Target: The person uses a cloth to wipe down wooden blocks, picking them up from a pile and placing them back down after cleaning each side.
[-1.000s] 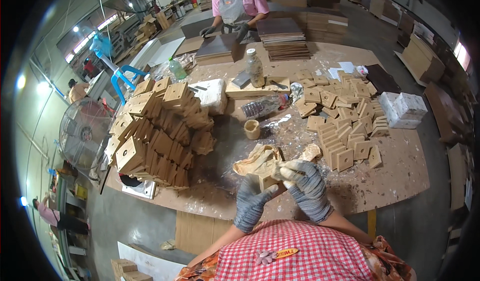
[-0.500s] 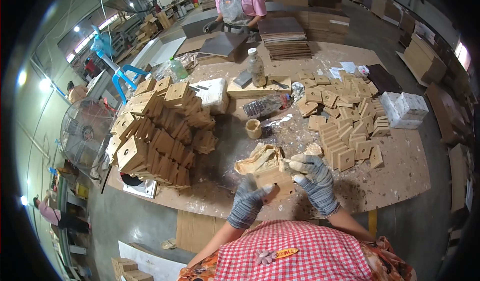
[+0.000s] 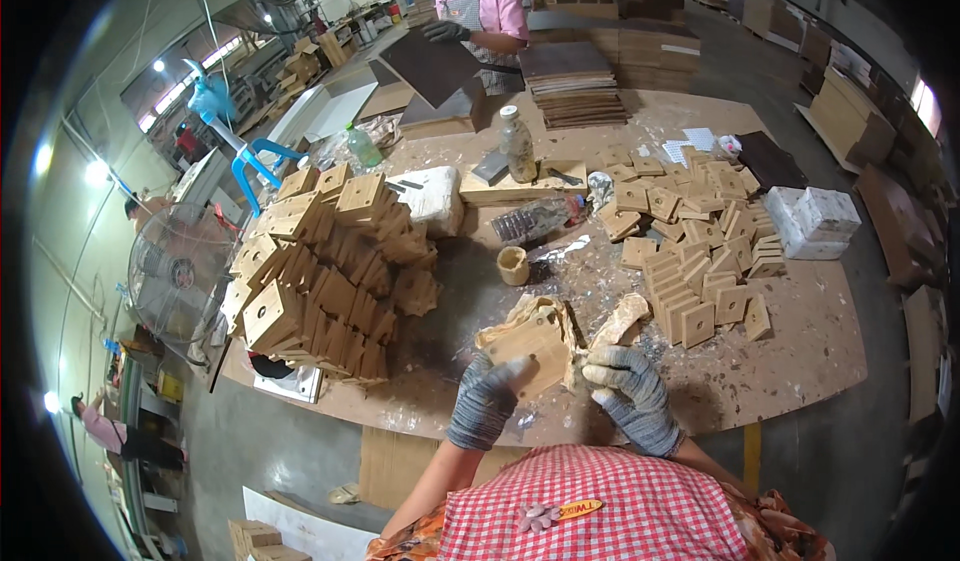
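Note:
My left hand (image 3: pixel 484 401), in a grey knitted glove, grips a flat wooden block (image 3: pixel 536 349) with small holes by its near left edge, thumb on the face. My right hand (image 3: pixel 632 391), gloved alike, has its fingers bent around a small pale wad of cloth (image 3: pixel 574 371) against the block's right edge. The fingers partly hide this wad. Behind the block lies a crumpled cream cloth (image 3: pixel 522 313), partly covered by it. Another crumpled cloth piece (image 3: pixel 622 319) rests just beyond my right hand.
Stacked wooden blocks (image 3: pixel 325 291) rise on the left. More blocks (image 3: pixel 700 261) lie in rows and a heap on the right. A small cup (image 3: pixel 513 266), a lying plastic bottle (image 3: pixel 535 219) and a standing jar (image 3: pixel 517 146) are farther back. Across the table, a person handles a dark panel (image 3: pixel 430 66).
The block has tilted up and moved away from me, over the cream cloth. My right hand has lowered beside its edge. Across the table, the person has raised a dark panel.

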The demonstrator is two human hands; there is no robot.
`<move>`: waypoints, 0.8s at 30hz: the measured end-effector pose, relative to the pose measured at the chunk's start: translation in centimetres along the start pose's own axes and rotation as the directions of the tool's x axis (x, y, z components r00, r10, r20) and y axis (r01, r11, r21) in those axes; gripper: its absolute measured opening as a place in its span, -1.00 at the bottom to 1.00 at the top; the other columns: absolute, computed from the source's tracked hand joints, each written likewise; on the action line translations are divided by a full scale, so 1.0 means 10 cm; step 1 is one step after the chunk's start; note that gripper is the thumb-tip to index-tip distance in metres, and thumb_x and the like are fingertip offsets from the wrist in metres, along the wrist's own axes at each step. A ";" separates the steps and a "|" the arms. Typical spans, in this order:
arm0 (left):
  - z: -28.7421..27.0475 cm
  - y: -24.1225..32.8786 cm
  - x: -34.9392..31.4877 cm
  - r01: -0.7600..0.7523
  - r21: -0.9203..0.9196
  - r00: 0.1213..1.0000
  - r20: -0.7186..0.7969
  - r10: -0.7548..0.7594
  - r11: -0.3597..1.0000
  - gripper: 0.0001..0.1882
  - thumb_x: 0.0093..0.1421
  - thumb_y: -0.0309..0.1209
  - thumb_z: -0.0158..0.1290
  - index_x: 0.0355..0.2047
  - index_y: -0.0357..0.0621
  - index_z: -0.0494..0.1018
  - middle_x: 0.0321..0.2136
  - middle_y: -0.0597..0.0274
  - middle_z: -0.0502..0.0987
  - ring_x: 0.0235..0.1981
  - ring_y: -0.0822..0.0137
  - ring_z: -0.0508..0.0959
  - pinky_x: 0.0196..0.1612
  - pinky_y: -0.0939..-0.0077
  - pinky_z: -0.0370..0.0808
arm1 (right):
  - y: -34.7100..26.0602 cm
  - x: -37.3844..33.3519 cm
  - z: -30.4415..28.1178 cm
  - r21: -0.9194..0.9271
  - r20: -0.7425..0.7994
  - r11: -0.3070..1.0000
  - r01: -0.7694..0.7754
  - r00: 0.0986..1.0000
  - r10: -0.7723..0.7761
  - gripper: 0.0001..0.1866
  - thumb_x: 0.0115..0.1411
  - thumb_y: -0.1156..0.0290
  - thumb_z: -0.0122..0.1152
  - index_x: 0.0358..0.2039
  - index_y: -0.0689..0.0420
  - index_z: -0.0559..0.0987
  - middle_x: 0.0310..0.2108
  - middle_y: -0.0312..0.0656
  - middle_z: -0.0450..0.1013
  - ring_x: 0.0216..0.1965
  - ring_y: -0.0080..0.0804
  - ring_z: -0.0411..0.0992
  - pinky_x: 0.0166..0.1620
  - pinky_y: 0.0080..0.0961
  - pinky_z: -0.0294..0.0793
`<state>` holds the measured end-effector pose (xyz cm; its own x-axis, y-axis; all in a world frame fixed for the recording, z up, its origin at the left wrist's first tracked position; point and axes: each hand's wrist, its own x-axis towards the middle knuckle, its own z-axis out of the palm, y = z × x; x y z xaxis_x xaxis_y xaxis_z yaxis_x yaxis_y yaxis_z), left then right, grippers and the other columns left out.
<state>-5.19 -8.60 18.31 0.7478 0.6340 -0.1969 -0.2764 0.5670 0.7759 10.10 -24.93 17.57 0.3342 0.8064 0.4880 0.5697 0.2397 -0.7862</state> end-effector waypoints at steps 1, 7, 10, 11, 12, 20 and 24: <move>0.01 0.03 -0.01 0.047 0.008 0.999 -0.021 -0.047 0.999 -0.48 0.04 -0.41 0.10 0.04 -0.21 0.28 -0.19 0.17 0.47 -0.20 0.32 0.49 -0.13 0.44 0.49 | 0.01 0.03 0.01 0.003 -0.039 1.000 -0.016 0.999 0.016 -0.72 0.06 0.55 0.15 -0.15 0.14 0.55 -0.08 -0.17 0.36 -0.02 -0.31 0.34 0.07 -0.48 0.32; 0.10 0.14 -0.05 0.191 0.234 0.979 -0.120 -0.166 0.953 -0.51 0.05 -0.36 0.13 -0.01 -0.26 0.35 -0.26 0.19 0.51 -0.32 0.39 0.52 -0.24 0.54 0.52 | 0.03 0.11 0.04 0.025 -0.130 0.996 -0.082 0.988 0.084 -0.72 0.06 0.54 0.16 -0.16 0.18 0.54 -0.09 -0.19 0.36 -0.02 -0.32 0.34 0.08 -0.48 0.31; 0.02 0.05 -0.04 0.141 0.183 0.984 -0.134 -0.117 0.973 -0.55 0.08 -0.36 0.13 -0.04 -0.30 0.37 -0.26 0.22 0.52 -0.33 0.45 0.51 -0.24 0.63 0.47 | -0.03 0.05 0.03 -0.076 -0.057 0.997 0.011 0.998 -0.015 -0.73 0.08 0.53 0.15 -0.16 0.16 0.54 -0.08 -0.19 0.38 -0.01 -0.28 0.33 0.10 -0.42 0.29; 0.00 0.03 -0.04 0.090 0.149 0.988 -0.139 -0.069 0.985 -0.57 0.08 -0.38 0.13 -0.05 -0.31 0.38 -0.28 0.23 0.52 -0.33 0.46 0.51 -0.26 0.66 0.45 | -0.04 0.03 0.04 -0.096 -0.004 0.994 0.048 0.999 -0.048 -0.73 0.09 0.52 0.14 -0.16 0.14 0.54 -0.08 -0.19 0.39 0.00 -0.25 0.32 0.11 -0.39 0.28; 0.01 0.03 -0.04 0.089 0.153 0.988 -0.140 -0.068 0.984 -0.57 0.08 -0.38 0.13 -0.05 -0.31 0.38 -0.28 0.23 0.52 -0.33 0.46 0.51 -0.26 0.66 0.45 | -0.04 0.02 0.06 -0.093 -0.006 0.994 0.049 0.999 -0.050 -0.73 0.09 0.52 0.14 -0.16 0.14 0.54 -0.08 -0.19 0.39 0.00 -0.25 0.32 0.11 -0.39 0.28; 0.03 -0.10 0.00 0.083 0.123 0.974 -0.219 -0.054 0.989 -0.73 0.12 -0.48 0.07 -0.17 -0.32 0.41 -0.32 0.27 0.49 -0.34 0.50 0.46 -0.26 0.65 0.41 | 0.00 0.03 0.20 -0.038 0.150 0.977 0.212 0.967 -0.204 -0.67 0.02 0.52 0.15 -0.14 0.05 0.54 -0.08 -0.22 0.41 -0.02 -0.22 0.33 0.09 -0.31 0.28; 0.05 -0.10 0.00 0.069 0.132 0.976 -0.214 -0.039 0.989 -0.73 0.13 -0.47 0.06 -0.15 -0.31 0.41 -0.33 0.31 0.48 -0.35 0.53 0.46 -0.28 0.68 0.40 | 0.06 -0.08 0.25 -0.088 0.283 0.973 0.212 0.942 -0.179 -0.65 0.05 0.51 0.13 -0.10 0.04 0.51 -0.05 -0.24 0.39 0.01 -0.24 0.31 0.11 -0.32 0.25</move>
<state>-4.66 -9.44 17.84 0.6118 0.7091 -0.3507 -0.1420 0.5346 0.8331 8.27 -24.13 15.76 0.0004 0.8697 0.4936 0.6913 0.3564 -0.6285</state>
